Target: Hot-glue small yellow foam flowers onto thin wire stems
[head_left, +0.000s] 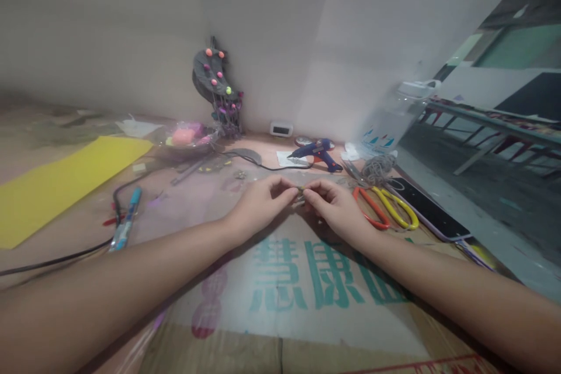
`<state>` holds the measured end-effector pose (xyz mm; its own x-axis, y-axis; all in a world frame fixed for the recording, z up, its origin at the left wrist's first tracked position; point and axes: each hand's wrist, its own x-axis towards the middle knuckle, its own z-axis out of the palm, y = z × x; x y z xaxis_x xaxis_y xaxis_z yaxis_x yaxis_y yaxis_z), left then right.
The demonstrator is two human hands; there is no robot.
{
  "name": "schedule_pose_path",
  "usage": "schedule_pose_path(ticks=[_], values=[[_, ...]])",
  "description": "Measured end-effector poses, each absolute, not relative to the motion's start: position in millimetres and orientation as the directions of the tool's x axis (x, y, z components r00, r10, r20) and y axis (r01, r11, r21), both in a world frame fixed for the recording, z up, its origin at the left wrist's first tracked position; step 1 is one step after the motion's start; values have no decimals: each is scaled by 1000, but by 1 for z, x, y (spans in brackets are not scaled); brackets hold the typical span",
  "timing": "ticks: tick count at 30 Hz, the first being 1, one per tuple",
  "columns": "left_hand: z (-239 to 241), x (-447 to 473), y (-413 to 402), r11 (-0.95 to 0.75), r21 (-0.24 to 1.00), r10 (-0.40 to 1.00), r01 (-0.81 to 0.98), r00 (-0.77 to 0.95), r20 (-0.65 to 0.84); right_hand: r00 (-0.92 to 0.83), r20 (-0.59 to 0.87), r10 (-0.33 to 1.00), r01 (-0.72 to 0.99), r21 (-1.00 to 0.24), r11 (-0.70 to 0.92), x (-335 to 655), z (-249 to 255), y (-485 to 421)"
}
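My left hand (262, 205) and my right hand (333, 205) meet over a flattened cardboard sheet (307, 292) with green printed characters. Both pinch a small thin piece (300, 190) between their fingertips; it is too small and blurred to name. Both sets of fingers are closed in a pinch. Just right of my right hand lie orange-handled and yellow-handled scissors (385, 208). A blue glue gun (316, 152) lies beyond the hands, its black cord running left.
A yellow sheet (56, 184) lies at the left, a blue pen (126, 222) and a black cable beside it. A dark crescent craft with coloured beads (214, 85) leans in the corner. A phone (427, 210), twine (377, 168) and a clear bottle (394, 120) sit at the right edge.
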<state>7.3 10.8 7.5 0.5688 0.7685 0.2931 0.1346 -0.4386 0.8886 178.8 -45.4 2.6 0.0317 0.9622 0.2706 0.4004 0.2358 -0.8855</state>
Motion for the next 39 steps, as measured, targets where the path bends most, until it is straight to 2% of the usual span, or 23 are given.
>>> schedule_pose_path(ticks=[14,19,22,25,29,35,39], values=[[6,8,11,-452,883,750,126,589,301,27,282,959,469,-851,237,180,4,-45],[6,7,12,-444,887,773,126,554,308,52,248,967,402,-892,207,178,5,-47],[7,7,11,-440,887,785,139,540,305,95,294,951,386,-892,237,177,6,-50],[7,7,10,-442,884,791,152,531,304,86,337,937,423,-864,272,175,6,-52],[8,6,10,-447,881,788,152,534,308,33,295,955,485,-840,243,175,5,-52],[9,6,10,-424,895,791,140,539,290,33,271,962,326,-913,246,177,4,-50],[8,6,11,-422,900,776,108,556,297,57,295,954,394,-885,250,178,4,-50]])
